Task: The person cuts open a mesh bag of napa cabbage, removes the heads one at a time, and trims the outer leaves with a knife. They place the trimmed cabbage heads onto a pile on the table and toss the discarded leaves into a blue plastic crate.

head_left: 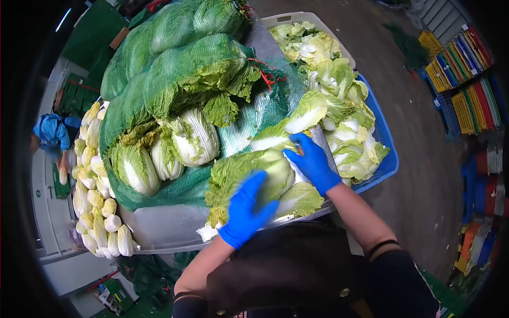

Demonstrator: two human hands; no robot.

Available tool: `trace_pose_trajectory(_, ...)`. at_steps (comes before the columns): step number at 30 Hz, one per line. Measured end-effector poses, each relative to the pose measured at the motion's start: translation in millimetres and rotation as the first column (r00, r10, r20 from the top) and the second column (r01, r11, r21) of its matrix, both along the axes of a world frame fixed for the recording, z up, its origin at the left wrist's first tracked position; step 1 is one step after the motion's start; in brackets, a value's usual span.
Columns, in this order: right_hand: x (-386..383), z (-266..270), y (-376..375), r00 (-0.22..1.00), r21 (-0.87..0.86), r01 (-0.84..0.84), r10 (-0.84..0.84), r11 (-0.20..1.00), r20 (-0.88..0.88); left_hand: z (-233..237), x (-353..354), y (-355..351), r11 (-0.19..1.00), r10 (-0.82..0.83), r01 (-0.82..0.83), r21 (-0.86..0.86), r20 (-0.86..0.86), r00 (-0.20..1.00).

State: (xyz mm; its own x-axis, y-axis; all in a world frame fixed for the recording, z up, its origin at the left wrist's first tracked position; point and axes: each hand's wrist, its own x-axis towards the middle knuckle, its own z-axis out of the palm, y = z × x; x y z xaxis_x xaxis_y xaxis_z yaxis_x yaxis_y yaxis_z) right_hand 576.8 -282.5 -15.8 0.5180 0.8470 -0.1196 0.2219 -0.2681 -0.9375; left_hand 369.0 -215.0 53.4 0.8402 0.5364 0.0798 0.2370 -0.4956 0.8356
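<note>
A leafy cabbage (275,172) lies on the metal table in front of me. My left hand (247,209), in a blue glove, rests against its near left side with thumb and fingers apart. At the cabbage's right end is my right hand (313,163), also gloved in blue, its fingers spread and nothing gripped. Loose leaves (309,112) lie beyond my right hand, and another leaf (301,200) is below it. Three cabbages (193,139) show at the mouth of an open green net bag (175,188) to the left.
Full net bags (212,58) cover the table's far side. A blue crate (391,153) and a pale crate (347,50) on the right hold leaves. Trimmed cabbages (95,212) are piled at the left. A person in blue (51,131) is beyond them. Stacked colored crates (472,106) stand far right.
</note>
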Motion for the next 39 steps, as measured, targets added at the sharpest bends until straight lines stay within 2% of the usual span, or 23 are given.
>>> trace_pose_trajectory(1, -6, 0, -14, 0.975, 0.034, 0.11, -0.114, 0.993, 0.19, 7, -1, 18, 0.868, 0.004, 0.088, 0.488, -0.184, 0.983)
trace_pose_trajectory(2, -13, 0, -28, 0.899, 0.088, 0.213, -0.23, 0.973, 0.372, 5, 0, 29, 0.848, 0.088, 0.084, 0.523, -0.295, 0.951)
trace_pose_trajectory(3, -25, -1, -41, 0.934, 0.085, 0.22, -0.235, 0.972, 0.271, 0, 1, 36, 0.828, 0.173, 0.083, 0.555, -0.394, 0.903)
trace_pose_trajectory(4, -37, -1, -53, 0.949, 0.037, 0.207, -0.209, 0.978, 0.234, -13, 0, 45, 0.832, 0.162, 0.087, 0.548, -0.389, 0.907)
trace_pose_trajectory(6, -53, -4, -63, 0.961, -0.015, 0.195, -0.188, 0.981, 0.203, -39, -1, 58, 0.912, 0.137, 0.068, 0.405, -0.455, 0.88)
trace_pose_trajectory(8, -61, -12, -65, 0.989, -0.244, 0.121, -0.096, 0.962, 0.111, -45, -3, 59, 0.922, 0.122, 0.055, 0.382, -0.423, 0.898)
trace_pose_trajectory(15, -64, -12, -55, 0.979, -0.336, 0.126, -0.063, 0.934, 0.193, -47, -3, 64, 0.943, 0.103, 0.032, 0.332, -0.38, 0.919)
trace_pose_trajectory(20, -58, -12, -47, 0.986, -0.486, 0.045, 0.04, 0.873, 0.163, -53, -1, 69, 0.94, 0.091, 0.039, 0.338, -0.36, 0.928)
trace_pose_trajectory(26, -55, -22, -35, 0.987, -0.546, 0.049, 0.043, 0.837, 0.154, -52, 4, 79, 0.955, 0.059, 0.055, 0.291, -0.37, 0.927)
trace_pose_trajectory(30, -50, -52, -29, 0.994, -0.503, 0.013, 0.045, 0.864, 0.102, -55, 3, 84, 0.97, 0.04, 0.051, 0.236, -0.368, 0.929)
trace_pose_trajectory(33, -55, -70, -21, 0.997, -0.513, 0.065, -0.032, 0.856, 0.072, -54, 0, 81, 0.97, 0.083, -0.003, 0.242, -0.323, 0.943)
trace_pose_trajectory(34, -54, -75, -24, 0.994, -0.435, 0.052, -0.006, 0.899, 0.107, -52, -4, 77, 0.969, 0.087, -0.009, 0.245, -0.308, 0.948)
trace_pose_trajectory(35, -54, -70, -23, 0.991, -0.358, 0.032, 0.018, 0.933, 0.136, -55, -6, 74, 0.966, 0.093, -0.014, 0.259, -0.294, 0.951)
trace_pose_trajectory(36, -55, -65, -27, 0.991, -0.351, 0.033, 0.016, 0.936, 0.135, -60, -13, 68, 0.967, 0.104, -0.05, 0.252, -0.207, 0.973)
trace_pose_trajectory(38, -41, -45, -29, 0.996, -0.24, -0.041, 0.06, 0.97, 0.071, -59, -24, 56, 0.977, 0.128, -0.111, 0.182, -0.084, 0.988)
trace_pose_trajectory(39, -32, -26, -28, 0.983, -0.188, -0.06, 0.091, 0.98, 0.16, -54, -27, 47, 0.975, 0.133, -0.116, 0.188, -0.077, 0.988)
